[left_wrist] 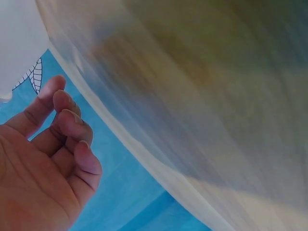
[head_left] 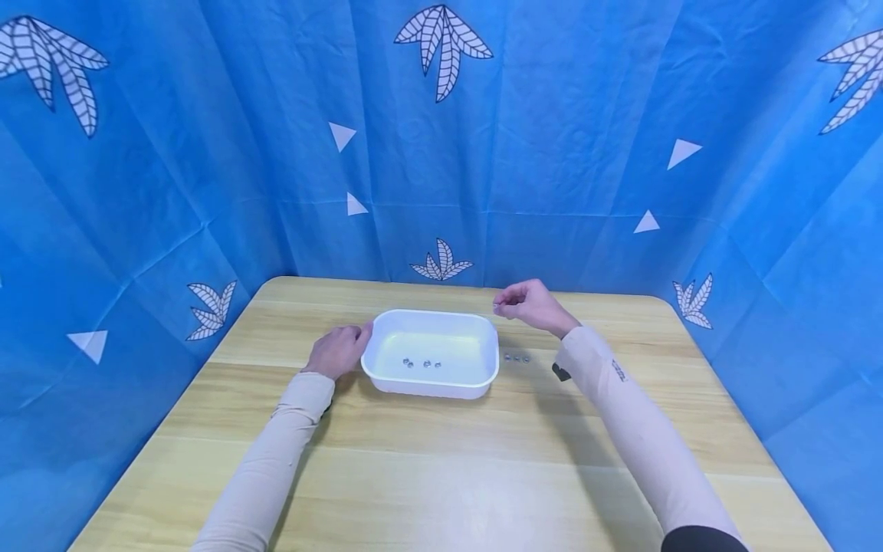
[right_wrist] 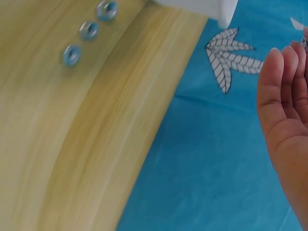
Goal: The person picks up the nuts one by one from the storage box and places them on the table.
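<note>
A white plastic tray [head_left: 429,389] sits on the table with several small metal nuts [head_left: 427,364] on its floor. My left hand [head_left: 339,350] holds the tray's left rim, its thumb at the edge; in the left wrist view the other fingers [left_wrist: 72,126] bend loosely beside the tray wall, and the thumb is hidden. Beyond the tray's back right corner, my right hand [head_left: 534,305] is raised and pinches a small metal nut [right_wrist: 304,42], mostly hidden by the fingers. Three more nuts [right_wrist: 88,30] lie in a row on the table, just right of the tray.
The light wooden table [head_left: 428,475] extends to both sides and in front of the tray. Blue curtains [head_left: 566,138] with white leaf and triangle prints hang behind the table and along its sides.
</note>
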A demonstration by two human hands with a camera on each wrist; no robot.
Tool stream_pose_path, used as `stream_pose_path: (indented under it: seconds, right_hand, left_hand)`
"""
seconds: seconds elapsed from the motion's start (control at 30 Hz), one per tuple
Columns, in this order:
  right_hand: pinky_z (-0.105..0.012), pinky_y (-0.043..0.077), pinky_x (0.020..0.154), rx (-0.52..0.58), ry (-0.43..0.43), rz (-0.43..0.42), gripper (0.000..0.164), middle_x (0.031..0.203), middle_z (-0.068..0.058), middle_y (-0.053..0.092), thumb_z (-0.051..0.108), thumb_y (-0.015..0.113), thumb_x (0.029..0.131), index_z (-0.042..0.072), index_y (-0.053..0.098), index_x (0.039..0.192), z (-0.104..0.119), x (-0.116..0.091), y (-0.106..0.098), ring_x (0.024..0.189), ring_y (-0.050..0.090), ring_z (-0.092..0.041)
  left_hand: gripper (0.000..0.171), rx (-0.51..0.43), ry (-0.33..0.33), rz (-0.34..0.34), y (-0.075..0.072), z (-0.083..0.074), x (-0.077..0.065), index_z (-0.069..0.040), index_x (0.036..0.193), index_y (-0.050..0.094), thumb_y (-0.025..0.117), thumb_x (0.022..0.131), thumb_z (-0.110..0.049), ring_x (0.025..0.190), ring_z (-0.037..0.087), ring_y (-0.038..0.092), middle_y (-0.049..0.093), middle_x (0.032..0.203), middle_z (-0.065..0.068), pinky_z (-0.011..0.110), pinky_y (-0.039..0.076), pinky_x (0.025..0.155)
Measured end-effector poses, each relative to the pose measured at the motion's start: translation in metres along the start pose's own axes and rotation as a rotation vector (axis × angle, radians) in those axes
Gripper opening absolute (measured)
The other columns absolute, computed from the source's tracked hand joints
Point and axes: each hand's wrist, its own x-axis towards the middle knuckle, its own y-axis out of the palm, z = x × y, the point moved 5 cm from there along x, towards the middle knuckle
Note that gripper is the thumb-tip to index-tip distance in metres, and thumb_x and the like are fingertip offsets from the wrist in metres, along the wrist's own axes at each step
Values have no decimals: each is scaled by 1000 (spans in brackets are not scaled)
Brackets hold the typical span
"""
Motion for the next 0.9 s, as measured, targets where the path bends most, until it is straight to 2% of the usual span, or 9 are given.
stream_pose_path:
  seconds: [0.03, 0.23, 0.33, 0.43, 0.53, 0.6, 0.77, 0.9]
  right_hand:
    - [-48, 60, 92, 1, 3, -6, 29, 105, -13, 78, 16, 75, 93, -3, 73, 116, -3, -2, -3, 102, 72, -36]
    - [-29, 60, 79, -11, 34, -25, 27, 103, -12, 78, 17, 74, 94, -1, 74, 114, -26, -11, -15, 98, 71, -32]
    - [-36, 61, 84, -3, 51, -21, 26, 102, -11, 77, 17, 75, 94, 0, 74, 113, -37, -16, -19, 100, 70, -34]
    - [-40, 60, 88, -8, 56, -22, 28, 103, -11, 77, 17, 75, 94, -1, 73, 115, -45, -21, -21, 98, 70, -28]
    - [-34, 60, 86, -11, 58, -26, 32, 105, -12, 77, 18, 76, 93, -4, 72, 117, -54, -24, -23, 95, 70, -22]
    - [-31, 60, 85, -8, 67, -22, 34, 107, -14, 77, 18, 76, 93, -5, 71, 118, -59, -26, -24, 96, 71, -22]
    - [-32, 60, 88, -25, 89, -8, 35, 110, -14, 77, 19, 76, 93, -4, 71, 119, -70, -33, -23, 96, 71, -18]
    - [-25, 55, 87, -42, 98, 1, 33, 111, -14, 78, 18, 76, 93, -3, 73, 118, -76, -39, -22, 97, 70, -12]
  left_hand:
    - [80, 1, 2, 1, 0, 0, 0, 1, 132, 67, 19, 108, -59, 119, 44, 66, 70, 129, 23, 59, 53, 99]
    - [80, -2, -5, 11, 1, 1, -3, 1, 135, 65, 19, 109, -59, 123, 45, 64, 68, 133, 24, 59, 52, 101]
    - [79, -9, -11, 18, 0, 1, -2, 2, 136, 64, 20, 109, -58, 124, 45, 64, 68, 133, 25, 60, 51, 102]
    - [79, -21, -15, 25, 0, 1, -1, 2, 136, 63, 21, 109, -58, 124, 45, 63, 68, 133, 25, 60, 51, 103]
    - [81, -24, -16, 31, 0, 1, -1, 2, 137, 63, 20, 108, -60, 125, 46, 63, 67, 134, 25, 60, 50, 103]
    - [82, -21, -15, 34, 0, 1, -1, 2, 138, 62, 19, 108, -60, 126, 46, 62, 66, 136, 25, 60, 50, 104]
    - [82, -16, -14, 35, -1, 2, -1, 2, 139, 62, 18, 108, -60, 127, 46, 62, 66, 136, 25, 61, 49, 105]
    - [82, -13, -10, 31, -1, 2, -2, 2, 138, 62, 18, 108, -60, 125, 46, 63, 67, 135, 25, 60, 50, 103]
